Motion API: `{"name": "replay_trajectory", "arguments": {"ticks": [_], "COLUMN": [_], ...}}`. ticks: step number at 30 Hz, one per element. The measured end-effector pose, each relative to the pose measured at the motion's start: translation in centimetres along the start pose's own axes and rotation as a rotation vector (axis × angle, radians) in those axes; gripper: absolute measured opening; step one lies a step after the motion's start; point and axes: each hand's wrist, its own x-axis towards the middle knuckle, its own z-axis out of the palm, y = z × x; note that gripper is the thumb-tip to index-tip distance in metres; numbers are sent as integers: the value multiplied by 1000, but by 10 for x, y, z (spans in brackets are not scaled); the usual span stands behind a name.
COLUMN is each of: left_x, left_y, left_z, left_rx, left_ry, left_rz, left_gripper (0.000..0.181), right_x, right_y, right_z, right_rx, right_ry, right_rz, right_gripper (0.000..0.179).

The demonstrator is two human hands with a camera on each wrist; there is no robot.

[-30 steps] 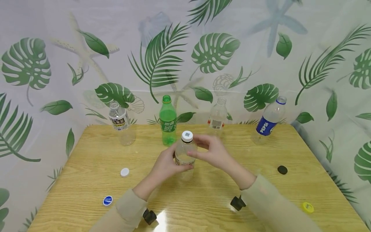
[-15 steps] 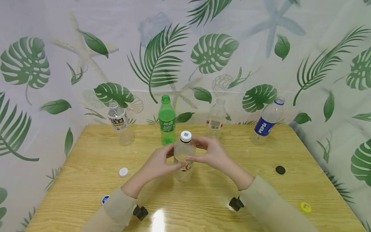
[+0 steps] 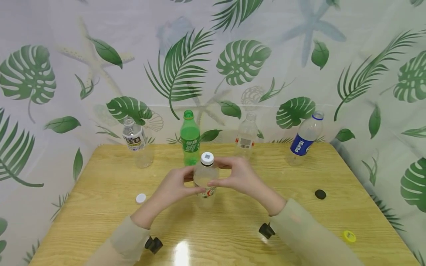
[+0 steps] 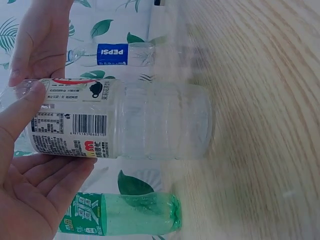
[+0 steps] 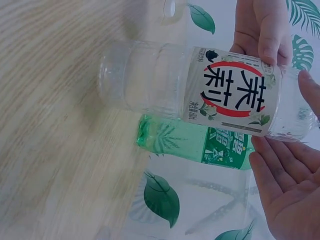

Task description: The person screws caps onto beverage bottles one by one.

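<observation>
Rear red-marked bottle (image 3: 247,129), foot hidden behind right hand (image 3: 237,175), sleeves (image 3: 306,229) cut off

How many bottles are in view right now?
5: the white-capped bottle between the left hand and the right hand; behind it, left to right in the head view, a black-and-white-labelled bottle, green bottle, clear bottle, Pepsi bottle.
</observation>
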Motion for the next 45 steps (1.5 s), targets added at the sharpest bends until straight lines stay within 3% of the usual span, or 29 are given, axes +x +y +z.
{"name": "replay_trajectory", "arguments": {"ticks": [7,13,28,45], "left_x": [-4,-4,-4,-9], "left_y": [-2,-7,-19,-37], "left_z": [-11,-22,-42,-55], "left_rx": [14,48,52,58], "left_ry": [3,20,57,122], "left_rz": [8,23,-47,-56], "left_gripper": [54,56,58,54], "right_x": [9,19,45,67], "right_y": [-8,-15,-20,-20], "right_z": [4,9,27,51], "right_rx": [-44,11,51,99], "right_ry": [4,-5,20,18], "right_rz": [19,52,116,103], "right_gripper": [64,65,65,66]}}
